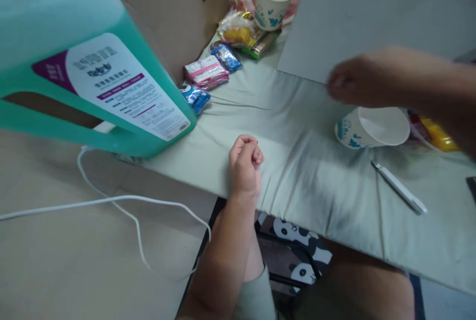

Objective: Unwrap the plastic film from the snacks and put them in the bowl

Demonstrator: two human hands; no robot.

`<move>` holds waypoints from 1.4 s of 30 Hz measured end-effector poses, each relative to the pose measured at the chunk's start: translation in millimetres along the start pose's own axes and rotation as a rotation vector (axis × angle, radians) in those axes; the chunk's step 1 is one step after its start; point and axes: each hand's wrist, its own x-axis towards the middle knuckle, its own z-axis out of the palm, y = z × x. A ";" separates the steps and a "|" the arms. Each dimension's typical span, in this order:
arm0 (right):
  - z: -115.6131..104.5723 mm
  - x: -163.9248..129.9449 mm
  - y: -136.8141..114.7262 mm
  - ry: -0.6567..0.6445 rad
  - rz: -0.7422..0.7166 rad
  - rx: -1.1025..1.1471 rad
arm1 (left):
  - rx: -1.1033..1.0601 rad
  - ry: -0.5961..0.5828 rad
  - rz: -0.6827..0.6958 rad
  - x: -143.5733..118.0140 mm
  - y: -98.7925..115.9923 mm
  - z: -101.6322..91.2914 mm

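My left hand [245,164] rests near the front edge of the cloth-covered table [282,146], closed in a loose fist, with nothing showing in it. Over the table to the right, my right hand [357,80] is blurred; its fingers look curled together, and whatever they may hold is hidden. Just below it, a paper cup [351,129] with blue-green prints stands tilted in the view. A slim, pale, metallic tool [399,187] lies in front of that cup. To the left of my left hand stands a big jug of green liquid [156,77] with a white and purple label.
Small wrapped snack packs [207,72] line the foot of a cardboard box [174,18]. A second paper cup [273,5] stands behind them. A grey board [372,18] covers the back right. Yellow packaging [439,134] lies under my right forearm. A white cable [137,198] hangs at the left.
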 end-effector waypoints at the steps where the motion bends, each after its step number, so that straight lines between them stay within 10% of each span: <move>1: 7.9 3.8 -30.9 -0.149 -0.113 -0.089 | 0.000 0.004 -0.002 1.5 -0.3 -0.2; 6: 75.5 31.2 -163.8 -0.283 -0.508 0.064 | 0.053 -0.008 0.029 7.8 -5.5 -0.6; 11: 126.8 60.3 -198.2 -0.271 -0.625 0.175 | 0.040 -0.040 0.020 10.7 -5.1 -3.3; 18: 111.8 21.5 -148.8 -0.347 -0.477 -0.008 | 0.021 -0.004 0.073 7.6 -7.5 -1.0; 27: 59.9 -133.8 -15.0 -0.205 0.055 0.374 | 0.108 -0.033 0.267 6.4 -14.8 -3.8; 34: 55.9 -239.1 25.4 -0.084 0.601 1.411 | 0.406 -0.624 0.032 -23.5 -47.4 16.9; 37: 60.6 -249.9 32.1 -0.066 0.519 1.361 | 0.514 -0.739 -0.118 -35.4 -64.3 24.6; 42: 46.1 -250.3 77.5 0.338 0.369 0.703 | 0.777 -0.464 0.137 -38.5 -84.0 25.9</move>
